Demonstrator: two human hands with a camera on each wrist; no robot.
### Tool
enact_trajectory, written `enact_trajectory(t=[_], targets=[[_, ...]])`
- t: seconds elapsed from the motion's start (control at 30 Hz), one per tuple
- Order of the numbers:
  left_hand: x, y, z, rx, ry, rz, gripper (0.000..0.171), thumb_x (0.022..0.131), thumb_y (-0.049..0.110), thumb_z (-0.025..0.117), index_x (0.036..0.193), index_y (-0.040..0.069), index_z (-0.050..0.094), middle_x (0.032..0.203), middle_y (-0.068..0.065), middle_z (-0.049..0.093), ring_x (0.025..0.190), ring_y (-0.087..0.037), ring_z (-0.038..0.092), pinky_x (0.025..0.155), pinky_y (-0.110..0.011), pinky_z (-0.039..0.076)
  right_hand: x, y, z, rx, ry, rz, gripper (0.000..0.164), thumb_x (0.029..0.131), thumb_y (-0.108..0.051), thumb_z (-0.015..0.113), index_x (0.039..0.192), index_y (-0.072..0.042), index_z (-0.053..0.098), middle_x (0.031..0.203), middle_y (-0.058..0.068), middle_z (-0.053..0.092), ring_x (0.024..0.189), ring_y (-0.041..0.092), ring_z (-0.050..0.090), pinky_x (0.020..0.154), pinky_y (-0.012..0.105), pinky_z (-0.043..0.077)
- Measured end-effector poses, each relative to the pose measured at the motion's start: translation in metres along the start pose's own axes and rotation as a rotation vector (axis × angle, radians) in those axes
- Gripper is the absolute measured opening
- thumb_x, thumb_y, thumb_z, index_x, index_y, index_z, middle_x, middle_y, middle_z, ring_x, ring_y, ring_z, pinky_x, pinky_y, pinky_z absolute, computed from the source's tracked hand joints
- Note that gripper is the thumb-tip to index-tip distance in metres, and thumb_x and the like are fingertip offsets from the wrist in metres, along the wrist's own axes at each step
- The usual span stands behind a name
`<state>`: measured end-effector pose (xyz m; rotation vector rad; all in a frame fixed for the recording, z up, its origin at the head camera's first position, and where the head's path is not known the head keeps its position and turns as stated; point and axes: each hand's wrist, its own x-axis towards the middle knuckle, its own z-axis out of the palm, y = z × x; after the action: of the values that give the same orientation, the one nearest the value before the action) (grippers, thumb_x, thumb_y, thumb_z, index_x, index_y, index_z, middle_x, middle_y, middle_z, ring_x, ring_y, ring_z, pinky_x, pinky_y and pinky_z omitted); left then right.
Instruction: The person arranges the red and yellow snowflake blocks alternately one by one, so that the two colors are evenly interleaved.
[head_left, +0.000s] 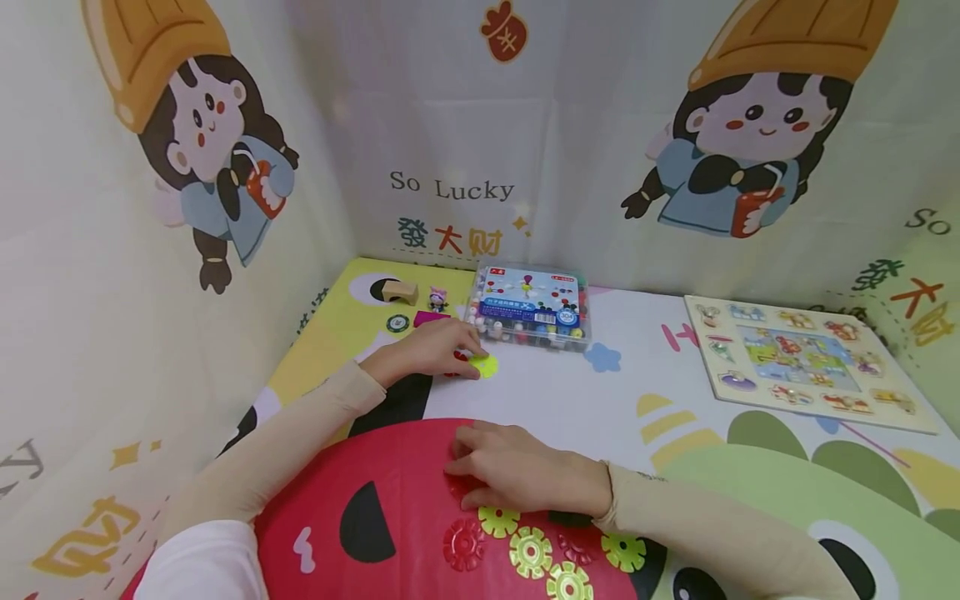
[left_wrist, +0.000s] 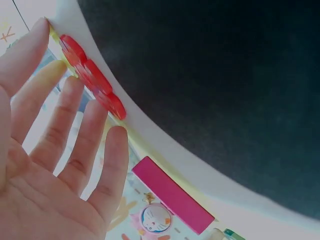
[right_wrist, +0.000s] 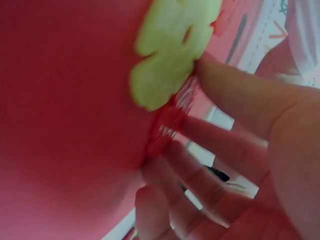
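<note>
My left hand (head_left: 435, 346) is at the back of the table, fingers fairly straight and spread. Its fingertips are right at a red scalloped piece (left_wrist: 90, 75) lying by a bright yellow piece (head_left: 486, 365). Nearer the front, my right hand (head_left: 517, 467) is low over the red print of the cloth. Its thumb and bent fingers pinch the edges of a shiny red gear-shaped piece (right_wrist: 170, 117), mostly hidden from the head view. A yellow gear piece (right_wrist: 172, 50) lies against it by the thumb. Several more yellow gears (head_left: 530, 552) and red gears (head_left: 463, 545) lie below the hand.
A clear plastic box (head_left: 528, 307) with a blue label stands at the back. Left of it are a magenta block (head_left: 431, 318), a small figurine (head_left: 438, 299) and a wooden block (head_left: 400, 292). A picture puzzle board (head_left: 806, 362) lies at right. Printed cloth walls surround the table.
</note>
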<state>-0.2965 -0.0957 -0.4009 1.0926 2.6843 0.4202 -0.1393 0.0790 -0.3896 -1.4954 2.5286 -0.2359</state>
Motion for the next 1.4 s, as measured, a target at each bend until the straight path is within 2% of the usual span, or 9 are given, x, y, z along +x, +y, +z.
enact_trajectory(t=[0.23, 0.47, 0.7, 0.9, 1.0, 1.2, 1.3, 1.4], targets=[[0.0, 0.002, 0.002, 0.01, -0.01, -0.033, 0.043, 0.077, 0.046, 0.074, 0.118, 0.034, 0.067, 0.114, 0.009, 0.063, 0.105, -0.006, 0.055, 0.086, -0.028, 0.047, 0.002, 0.003, 0.004, 0.042, 0.001, 0.042, 0.04, 0.077, -0.048, 0.072, 0.106, -0.021, 0.065, 0.103, -0.006, 0.057, 0.091, 0.0, 0.05, 0.073, 0.014, 0.047], [0.0, 0.002, 0.004, 0.014, -0.008, -0.032, 0.043, 0.077, 0.046, 0.074, 0.117, 0.035, 0.067, 0.116, 0.009, 0.063, 0.107, -0.007, 0.055, 0.088, -0.029, 0.047, 0.001, 0.011, 0.001, 0.111, -0.054, -0.001, 0.048, 0.073, -0.047, 0.075, 0.11, -0.019, 0.062, 0.108, -0.006, 0.056, 0.097, 0.0, 0.048, 0.082, 0.015, 0.047], [0.001, 0.002, 0.004, 0.013, -0.006, -0.032, 0.044, 0.076, 0.047, 0.074, 0.118, 0.035, 0.066, 0.116, 0.009, 0.063, 0.107, -0.007, 0.054, 0.087, -0.029, 0.047, 0.001, 0.007, -0.002, 0.111, -0.078, 0.065, 0.042, 0.073, -0.043, 0.077, 0.104, -0.021, 0.059, 0.105, -0.008, 0.056, 0.093, -0.001, 0.047, 0.078, 0.016, 0.046], [0.001, 0.001, 0.002, 0.028, -0.006, -0.031, 0.045, 0.076, 0.049, 0.074, 0.118, 0.036, 0.066, 0.117, 0.01, 0.062, 0.107, -0.006, 0.054, 0.087, -0.028, 0.047, 0.0, 0.002, -0.006, 0.119, -0.072, 0.069, 0.042, 0.075, -0.042, 0.076, 0.109, -0.023, 0.062, 0.104, -0.009, 0.059, 0.085, -0.004, 0.051, 0.071, 0.016, 0.045], [0.002, 0.001, 0.002, 0.029, -0.002, -0.024, 0.044, 0.076, 0.048, 0.074, 0.118, 0.035, 0.066, 0.117, 0.009, 0.063, 0.107, -0.007, 0.055, 0.087, -0.029, 0.047, -0.003, 0.004, -0.007, 0.155, -0.063, 0.042, 0.045, 0.076, -0.042, 0.075, 0.115, -0.021, 0.065, 0.108, -0.007, 0.06, 0.09, -0.003, 0.053, 0.073, 0.015, 0.047], [0.002, 0.001, 0.001, 0.035, -0.005, -0.018, 0.044, 0.077, 0.048, 0.073, 0.118, 0.034, 0.066, 0.117, 0.008, 0.063, 0.108, -0.006, 0.055, 0.087, -0.028, 0.047, -0.006, 0.013, -0.011, 0.225, -0.111, -0.003, 0.049, 0.077, -0.036, 0.077, 0.121, -0.018, 0.065, 0.111, -0.006, 0.058, 0.1, 0.001, 0.051, 0.081, 0.017, 0.048], [0.002, 0.0, 0.001, 0.031, -0.003, -0.017, 0.044, 0.076, 0.048, 0.074, 0.118, 0.034, 0.066, 0.115, 0.009, 0.063, 0.106, -0.005, 0.054, 0.086, -0.028, 0.047, -0.006, 0.017, -0.012, 0.211, -0.085, 0.028, 0.047, 0.076, -0.035, 0.078, 0.119, -0.019, 0.067, 0.109, -0.006, 0.06, 0.097, 0.001, 0.053, 0.078, 0.016, 0.048], [0.002, 0.0, 0.001, 0.027, -0.002, -0.021, 0.044, 0.076, 0.048, 0.074, 0.118, 0.034, 0.067, 0.114, 0.009, 0.063, 0.105, -0.005, 0.054, 0.085, -0.028, 0.047, -0.008, 0.026, -0.014, 0.178, -0.022, 0.08, 0.046, 0.075, -0.039, 0.078, 0.115, -0.019, 0.069, 0.106, -0.005, 0.063, 0.091, 0.002, 0.055, 0.072, 0.014, 0.048]])
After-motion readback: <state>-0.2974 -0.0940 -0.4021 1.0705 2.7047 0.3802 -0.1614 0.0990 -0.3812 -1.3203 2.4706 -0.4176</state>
